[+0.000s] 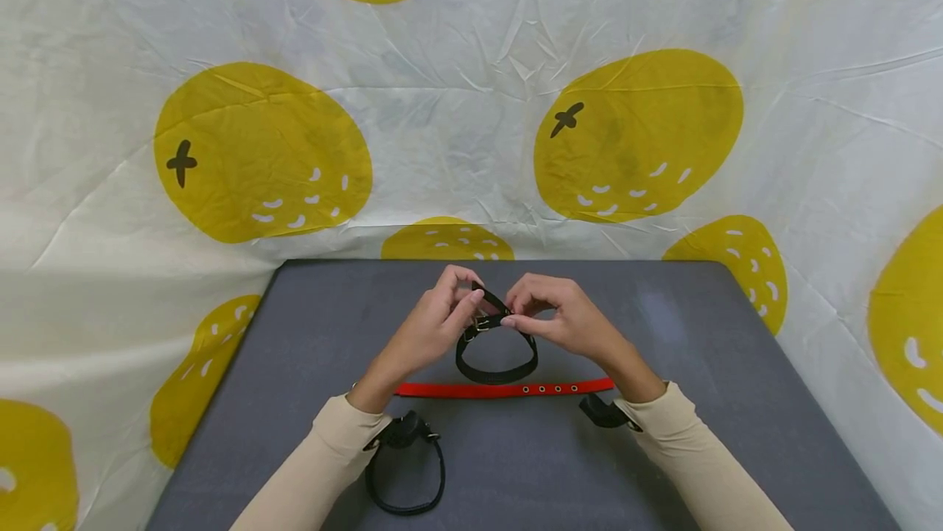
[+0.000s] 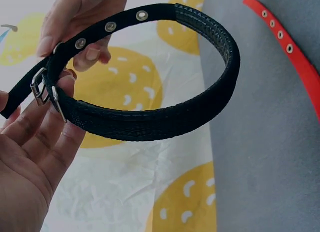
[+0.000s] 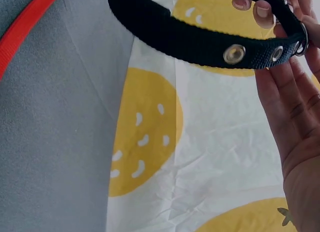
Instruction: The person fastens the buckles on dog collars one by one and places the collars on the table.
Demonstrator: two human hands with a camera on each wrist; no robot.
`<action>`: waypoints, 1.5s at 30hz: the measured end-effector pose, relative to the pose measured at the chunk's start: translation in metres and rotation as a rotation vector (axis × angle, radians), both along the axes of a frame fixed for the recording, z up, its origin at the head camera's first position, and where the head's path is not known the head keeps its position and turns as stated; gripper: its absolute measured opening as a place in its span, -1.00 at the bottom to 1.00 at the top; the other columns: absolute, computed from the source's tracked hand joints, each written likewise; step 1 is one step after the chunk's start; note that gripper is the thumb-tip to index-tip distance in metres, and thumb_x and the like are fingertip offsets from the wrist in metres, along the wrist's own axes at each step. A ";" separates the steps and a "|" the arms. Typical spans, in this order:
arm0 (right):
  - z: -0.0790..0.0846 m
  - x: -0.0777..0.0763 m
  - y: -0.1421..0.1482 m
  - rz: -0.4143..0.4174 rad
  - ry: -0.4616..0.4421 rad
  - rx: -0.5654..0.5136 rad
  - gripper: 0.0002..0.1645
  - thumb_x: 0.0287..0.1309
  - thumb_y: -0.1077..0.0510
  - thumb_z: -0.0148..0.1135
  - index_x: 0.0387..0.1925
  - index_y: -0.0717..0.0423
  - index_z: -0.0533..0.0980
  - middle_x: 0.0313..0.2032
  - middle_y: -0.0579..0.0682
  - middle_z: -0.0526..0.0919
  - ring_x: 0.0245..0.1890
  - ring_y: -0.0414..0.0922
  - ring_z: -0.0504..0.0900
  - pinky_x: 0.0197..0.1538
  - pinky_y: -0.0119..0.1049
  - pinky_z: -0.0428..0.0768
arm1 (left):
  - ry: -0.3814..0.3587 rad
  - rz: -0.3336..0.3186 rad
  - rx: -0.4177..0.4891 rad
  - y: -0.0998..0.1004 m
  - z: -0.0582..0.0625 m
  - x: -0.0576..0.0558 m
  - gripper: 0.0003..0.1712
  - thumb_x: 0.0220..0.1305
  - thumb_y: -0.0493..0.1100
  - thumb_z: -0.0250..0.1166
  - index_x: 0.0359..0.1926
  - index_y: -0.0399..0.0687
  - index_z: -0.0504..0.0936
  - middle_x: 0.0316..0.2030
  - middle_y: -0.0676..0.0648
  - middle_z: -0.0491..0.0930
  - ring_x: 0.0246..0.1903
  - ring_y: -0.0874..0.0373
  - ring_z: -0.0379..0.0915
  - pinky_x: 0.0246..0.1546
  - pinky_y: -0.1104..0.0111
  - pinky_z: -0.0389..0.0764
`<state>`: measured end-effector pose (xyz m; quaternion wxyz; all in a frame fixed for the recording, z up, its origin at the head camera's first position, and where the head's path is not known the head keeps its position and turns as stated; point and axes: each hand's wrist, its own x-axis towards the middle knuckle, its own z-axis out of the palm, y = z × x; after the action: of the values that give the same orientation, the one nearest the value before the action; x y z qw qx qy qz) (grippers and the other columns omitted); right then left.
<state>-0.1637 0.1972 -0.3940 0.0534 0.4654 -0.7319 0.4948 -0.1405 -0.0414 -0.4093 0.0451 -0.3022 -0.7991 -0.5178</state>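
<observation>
A black collar (image 1: 497, 376) with metal eyelets hangs in a closed loop above the table, held between both hands. My left hand (image 1: 436, 320) pinches the strap's free end near the metal buckle (image 2: 40, 86); its other fingers lie behind the buckle. On the other side, my right hand (image 1: 563, 314) pinches the band between thumb and fingers. Beside the buckle a metal ring shows in the left wrist view, and a row of eyelets (image 2: 110, 26) runs along the band (image 3: 190, 44). Below the loop lies a red collar (image 1: 457, 391) with eyelets, stretched out straight.
The grey table (image 1: 295, 441) carries the red collar across its middle. A black device with a hanging cord loop (image 1: 406, 510) is at the left wrist, and another black device (image 1: 604, 411) at the right. Behind stands a white cloth (image 1: 457, 155) printed with yellow fruit.
</observation>
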 end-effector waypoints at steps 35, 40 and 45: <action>0.001 0.006 0.001 -0.043 0.114 -0.019 -0.36 0.06 0.54 0.39 0.23 0.36 0.53 -0.18 0.13 0.63 -0.53 -0.09 0.70 -0.41 -0.30 0.66 | 0.209 0.091 -0.018 0.009 -0.024 -0.002 -0.77 0.29 -0.15 0.45 -0.06 -0.02 0.68 -0.22 0.08 0.61 -0.37 0.28 0.46 -0.38 0.42 0.56; 0.000 0.007 0.000 -0.014 0.127 -0.013 -0.43 0.08 0.55 0.36 0.18 0.37 0.56 -0.15 0.13 0.62 -0.58 -0.19 0.59 -0.49 -0.30 0.58 | 0.270 0.089 -0.048 0.009 -0.024 -0.002 -0.77 0.26 -0.20 0.47 -0.07 -0.05 0.71 -0.24 0.07 0.61 -0.35 0.30 0.47 -0.37 0.40 0.59; 0.000 0.008 -0.001 0.001 0.115 -0.042 -0.51 0.11 0.58 0.32 0.11 0.39 0.60 -0.15 0.10 0.60 -0.56 -0.17 0.64 -0.47 -0.32 0.60 | 0.275 0.096 -0.048 0.009 -0.025 -0.001 -0.81 0.31 -0.20 0.43 -0.08 -0.07 0.67 -0.21 0.03 0.63 -0.35 0.30 0.50 -0.37 0.41 0.61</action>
<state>-0.1554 0.1960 -0.3936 0.1049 0.4922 -0.7169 0.4825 -0.1417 -0.0328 -0.4347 0.1717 -0.3329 -0.8111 -0.4493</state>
